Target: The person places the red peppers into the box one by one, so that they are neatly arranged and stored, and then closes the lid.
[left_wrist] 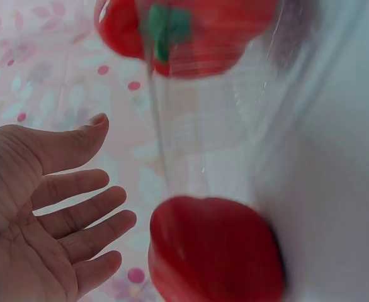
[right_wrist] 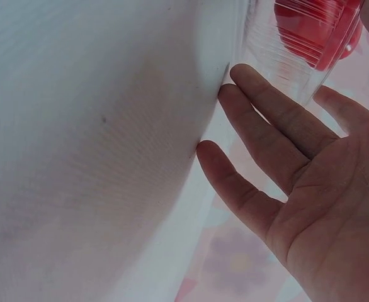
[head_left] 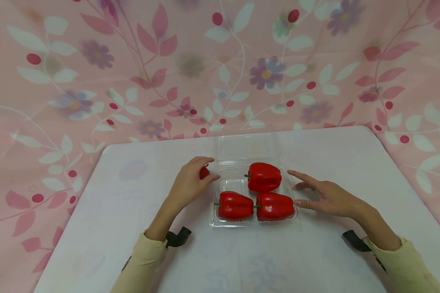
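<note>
A clear plastic clamshell box [head_left: 232, 224] lies on the table with its lid [head_left: 247, 147] folded back. Inside are three red bell peppers: one at the back right [head_left: 265, 177], one at the front left [head_left: 236, 206] and one at the front right [head_left: 275, 206]. Another red bell pepper [left_wrist: 216, 251] sits outside the box, on its left. My left hand [head_left: 190, 179] is beside that pepper, partly hiding it in the head view; the left wrist view shows the fingers apart from it. Along the box's right side, my right hand [head_left: 324, 196] has loosely spread fingers near the wall and holds nothing.
The white-covered table [head_left: 132, 244] ends in a rounded edge at the back. Beyond it hangs a pink floral cloth [head_left: 190, 81]. Dark wrist mounts stick out under both sleeves, the left one [head_left: 178, 237] and the right one [head_left: 355, 241].
</note>
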`<action>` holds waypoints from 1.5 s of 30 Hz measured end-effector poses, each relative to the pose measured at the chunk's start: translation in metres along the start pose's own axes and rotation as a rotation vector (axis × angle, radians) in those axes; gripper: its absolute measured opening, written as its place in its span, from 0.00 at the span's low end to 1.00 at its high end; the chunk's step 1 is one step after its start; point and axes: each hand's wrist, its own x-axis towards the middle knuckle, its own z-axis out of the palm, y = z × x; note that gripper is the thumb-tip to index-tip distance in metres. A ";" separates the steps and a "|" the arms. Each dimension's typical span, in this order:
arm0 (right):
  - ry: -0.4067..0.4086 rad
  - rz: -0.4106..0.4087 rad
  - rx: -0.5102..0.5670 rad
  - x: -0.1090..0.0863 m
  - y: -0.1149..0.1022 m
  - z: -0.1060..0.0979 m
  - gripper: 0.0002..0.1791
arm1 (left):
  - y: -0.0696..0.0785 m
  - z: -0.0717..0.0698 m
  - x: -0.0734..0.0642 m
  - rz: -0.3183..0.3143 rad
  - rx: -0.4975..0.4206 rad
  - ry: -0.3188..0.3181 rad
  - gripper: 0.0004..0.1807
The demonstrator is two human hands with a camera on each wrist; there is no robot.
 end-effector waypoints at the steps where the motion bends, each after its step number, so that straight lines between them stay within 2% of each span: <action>1: -0.001 0.000 0.000 0.000 0.000 0.000 0.45 | -0.002 -0.001 0.000 -0.001 0.002 0.001 0.27; 15: 0.006 0.016 0.001 -0.001 -0.001 0.001 0.46 | -0.021 -0.017 -0.002 -0.065 -0.011 -0.016 0.25; 21: 0.003 0.012 -0.002 -0.001 -0.001 0.000 0.46 | -0.030 -0.020 -0.001 -0.044 -0.023 -0.017 0.25; 26: 0.005 0.007 0.000 -0.001 -0.001 0.000 0.46 | -0.038 -0.022 0.001 -0.015 -0.030 -0.056 0.26; 34: 0.010 0.011 -0.003 -0.001 0.001 0.002 0.46 | -0.049 -0.020 0.000 -0.046 -0.041 -0.087 0.27; 45: 0.007 0.014 0.002 -0.001 0.000 0.002 0.46 | -0.052 -0.021 0.000 -0.024 -0.095 -0.110 0.25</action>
